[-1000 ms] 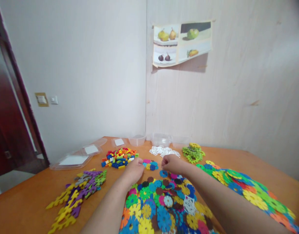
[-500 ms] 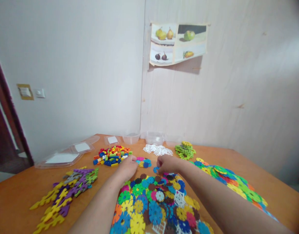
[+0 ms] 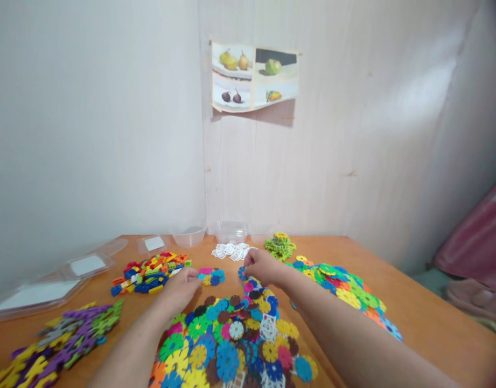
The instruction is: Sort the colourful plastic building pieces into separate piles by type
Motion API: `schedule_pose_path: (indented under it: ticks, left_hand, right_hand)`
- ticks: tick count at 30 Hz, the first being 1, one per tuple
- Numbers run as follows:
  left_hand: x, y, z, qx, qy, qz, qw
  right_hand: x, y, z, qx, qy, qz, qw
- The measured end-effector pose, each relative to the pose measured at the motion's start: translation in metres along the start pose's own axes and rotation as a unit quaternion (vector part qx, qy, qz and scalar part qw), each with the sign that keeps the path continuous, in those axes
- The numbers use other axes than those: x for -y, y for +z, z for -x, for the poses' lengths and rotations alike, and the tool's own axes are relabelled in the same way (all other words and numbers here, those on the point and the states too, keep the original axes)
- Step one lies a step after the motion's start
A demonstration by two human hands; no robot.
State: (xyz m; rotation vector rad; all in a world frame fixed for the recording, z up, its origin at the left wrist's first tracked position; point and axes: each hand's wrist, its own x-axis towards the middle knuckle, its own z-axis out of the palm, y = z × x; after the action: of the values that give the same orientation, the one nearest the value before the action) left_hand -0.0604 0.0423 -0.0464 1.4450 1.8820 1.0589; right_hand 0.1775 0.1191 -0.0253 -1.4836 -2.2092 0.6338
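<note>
A small cluster of flower-like notched plastic discs, pink, blue and yellow, lies flat on the table between my hands. My left hand is at its left edge, fingers curled together; whatever they may hold is hidden. To the right of the cluster, my right hand is closed, thumb and finger pinched on a blue notched disc at its fingertips. Below both hands spreads a large pile of notched discs in many colours, with some white lattice pieces among them.
Coloured building blocks and purple and yellow interlocking pieces lie left. White lattice pieces and a green heap are behind. Bigger discs lie right. Clear plastic containers and lids line the table's edge.
The view has turned right, so everything sits further left in it. Relative to the small cluster, my right hand has moved a little right and away. My left hand stays at the cluster's left side.
</note>
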Motion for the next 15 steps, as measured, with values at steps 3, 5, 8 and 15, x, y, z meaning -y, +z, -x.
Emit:
schedule_pose_path:
  ticks: [3,5,8,15]
  left_hand:
    - [0.001,-0.001,-0.002,0.0,0.001,-0.001,1.0]
    - [0.004,0.0,-0.004,-0.003,-0.001,-0.006,1.0]
    - [0.01,0.001,-0.011,-0.008,-0.001,-0.014,1.0]
    - [0.013,0.002,-0.012,-0.007,0.01,0.0,1.0]
  right_hand:
    - [-0.027,-0.028,0.0,-0.068,0.025,0.001,0.997]
    - [-0.051,-0.052,0.0,-0.119,0.056,0.016,0.991]
    - [-0.088,-0.085,0.004,-0.164,0.116,0.051,0.978]
    - [-0.131,-0.112,0.014,-0.142,0.201,0.145,0.958]
